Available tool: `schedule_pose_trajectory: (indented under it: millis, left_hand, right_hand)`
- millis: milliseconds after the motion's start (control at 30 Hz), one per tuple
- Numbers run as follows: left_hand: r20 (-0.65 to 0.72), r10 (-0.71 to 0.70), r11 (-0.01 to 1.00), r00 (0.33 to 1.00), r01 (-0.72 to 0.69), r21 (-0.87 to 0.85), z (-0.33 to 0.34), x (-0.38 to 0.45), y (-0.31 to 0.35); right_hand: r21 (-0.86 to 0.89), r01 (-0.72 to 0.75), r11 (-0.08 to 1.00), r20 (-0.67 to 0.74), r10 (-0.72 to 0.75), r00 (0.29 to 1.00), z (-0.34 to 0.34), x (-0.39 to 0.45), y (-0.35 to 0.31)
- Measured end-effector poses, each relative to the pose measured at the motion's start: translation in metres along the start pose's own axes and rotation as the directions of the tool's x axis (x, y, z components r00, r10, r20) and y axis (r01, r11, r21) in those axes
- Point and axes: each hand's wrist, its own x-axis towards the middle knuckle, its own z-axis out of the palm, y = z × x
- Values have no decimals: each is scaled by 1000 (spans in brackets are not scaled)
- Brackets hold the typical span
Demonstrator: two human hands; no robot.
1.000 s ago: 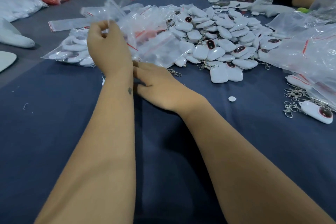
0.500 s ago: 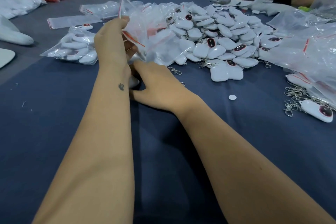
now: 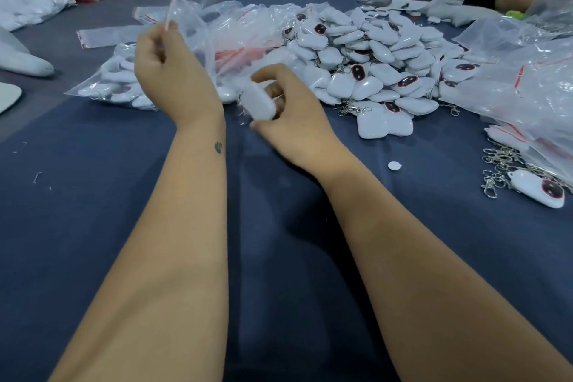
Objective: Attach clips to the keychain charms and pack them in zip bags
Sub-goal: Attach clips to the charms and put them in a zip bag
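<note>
Open blue cloth lies near and left, while ahead the charm heap blocks passage, a filled bag sits front-left, and clips with bags crowd the right.

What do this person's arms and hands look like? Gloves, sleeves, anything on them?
Both arms are bare up to the bottom edge of the picture: no sleeves, no gloves, no watch or bracelet in view. No rings show on the left hand or the right hand. The one marking is a small dark tattoo on the left forearm, near the wrist.
</note>
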Motion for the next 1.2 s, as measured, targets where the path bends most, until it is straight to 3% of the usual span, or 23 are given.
schedule_pose_trajectory:
  millis: [100,167,233,333,467,633,767,1000,1100,1200]
  left_hand:
    - [17,-25,998,1000,26,-56,1,-1,2]
    - [187,-87,996,979,90,-7,5,-2,-2]
    - [391,-178,972,903,98,215,9,-9,-8]
    - [527,-238,850,816,-87,519,12,-25,-22]
    - [646,-143,809,750,-287,512,10,-40,-31]
    - [681,-169,824,712,-277,494,14,-41,-37]
    - [689,-164,850,706,-253,461,18,-49,-33]
    - [803,-257,818,538,-321,477,19,-52,-32]
    - [757,-255,817,602,-284,502,18,-47,-33]
    - [724,-250,832,643,-239,500,18,-46,-33]
  right_hand:
    - [135,-52,990,-148,72,986,-11,6,2]
    - [211,-79,974,-207,124,970,-18,7,7]
    - [346,-115,931,-237,206,950,-25,7,10]
    - [511,-152,846,-240,311,920,-34,10,13]
    - [606,-168,778,-256,390,885,-41,12,16]
    - [616,-247,748,-235,474,849,-40,17,15]
    - [534,-137,834,-312,345,885,-38,14,23]
    - [565,-46,824,-337,281,899,-39,15,25]
    - [585,-22,810,-385,302,872,-43,16,27]
    - [676,-85,732,-322,397,860,-46,19,28]
